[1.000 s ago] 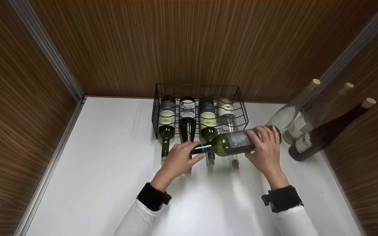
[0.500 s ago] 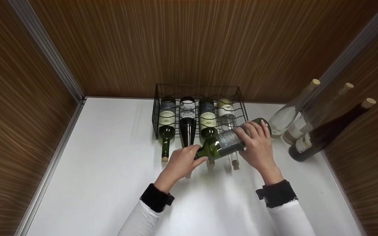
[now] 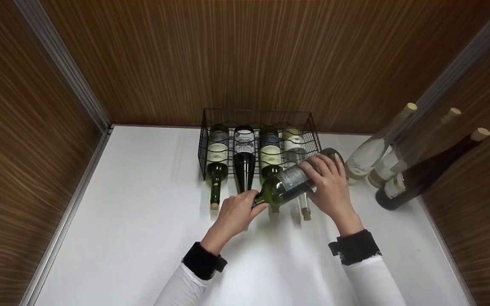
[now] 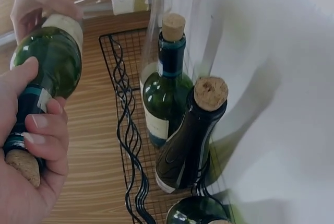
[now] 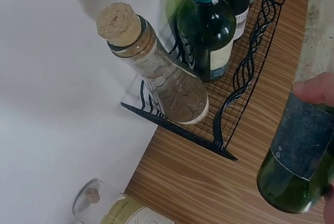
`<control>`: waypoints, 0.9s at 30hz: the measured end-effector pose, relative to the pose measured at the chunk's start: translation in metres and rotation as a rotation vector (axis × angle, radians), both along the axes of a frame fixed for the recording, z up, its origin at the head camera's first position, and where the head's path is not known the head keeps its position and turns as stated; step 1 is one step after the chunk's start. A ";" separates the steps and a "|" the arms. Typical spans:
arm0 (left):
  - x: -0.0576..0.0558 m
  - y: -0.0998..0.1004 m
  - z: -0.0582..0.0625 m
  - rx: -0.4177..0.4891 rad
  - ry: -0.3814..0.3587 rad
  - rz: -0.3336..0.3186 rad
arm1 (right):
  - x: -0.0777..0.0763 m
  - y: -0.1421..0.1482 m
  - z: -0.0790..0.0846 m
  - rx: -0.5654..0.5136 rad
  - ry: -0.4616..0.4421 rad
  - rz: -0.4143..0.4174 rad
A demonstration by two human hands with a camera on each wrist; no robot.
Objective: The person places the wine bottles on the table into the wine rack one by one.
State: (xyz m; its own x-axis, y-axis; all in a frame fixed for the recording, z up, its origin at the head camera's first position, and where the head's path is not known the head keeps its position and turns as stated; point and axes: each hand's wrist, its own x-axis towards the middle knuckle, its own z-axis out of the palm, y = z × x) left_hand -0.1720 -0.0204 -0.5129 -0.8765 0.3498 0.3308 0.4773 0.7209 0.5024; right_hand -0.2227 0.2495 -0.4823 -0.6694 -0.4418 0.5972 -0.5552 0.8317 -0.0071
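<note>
A corked green wine bottle (image 3: 281, 187) is held slantwise above the front of a black wire wine rack (image 3: 203, 148). My left hand (image 3: 236, 212) grips its neck; in the left wrist view the cork (image 4: 23, 166) pokes out of that hand. My right hand (image 3: 328, 182) holds the body near the base, with the thumb across the label (image 5: 305, 130) in the right wrist view. Lying in the rack are a green bottle (image 3: 217, 170), a dark bottle (image 3: 244, 165), another green bottle (image 3: 270, 155) and a clear bottle (image 3: 294, 140), necks toward me. The held bottle partly covers some of them.
To the right stand a clear corked bottle (image 3: 366, 157), a second pale bottle (image 3: 387, 165) and a dark red bottle (image 3: 415, 182). The white table (image 3: 143, 212) is bounded by wood-grain panels (image 3: 253, 55) at the back and sides.
My right hand has shifted left and slightly toward the rack, swinging the bottle's base that way, so the bottle slants more. My left hand keeps the neck at nearly the same spot.
</note>
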 end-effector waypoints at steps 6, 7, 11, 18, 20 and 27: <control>0.007 0.010 -0.003 0.030 0.016 0.064 | 0.000 0.001 -0.003 -0.085 -0.038 -0.008; 0.008 0.011 -0.004 0.045 0.015 0.072 | 0.001 0.002 -0.003 -0.101 -0.043 -0.011; 0.010 0.013 -0.005 0.097 0.010 0.109 | 0.003 0.005 -0.004 -0.155 -0.077 -0.033; 0.013 0.017 -0.005 0.198 -0.045 0.168 | 0.008 0.013 -0.012 -0.199 -0.170 -0.080; 0.014 0.019 -0.005 0.218 -0.077 0.184 | 0.010 0.016 -0.015 -0.198 -0.197 -0.089; 0.015 0.028 -0.003 0.286 -0.184 0.222 | 0.017 0.029 -0.027 -0.242 -0.262 -0.111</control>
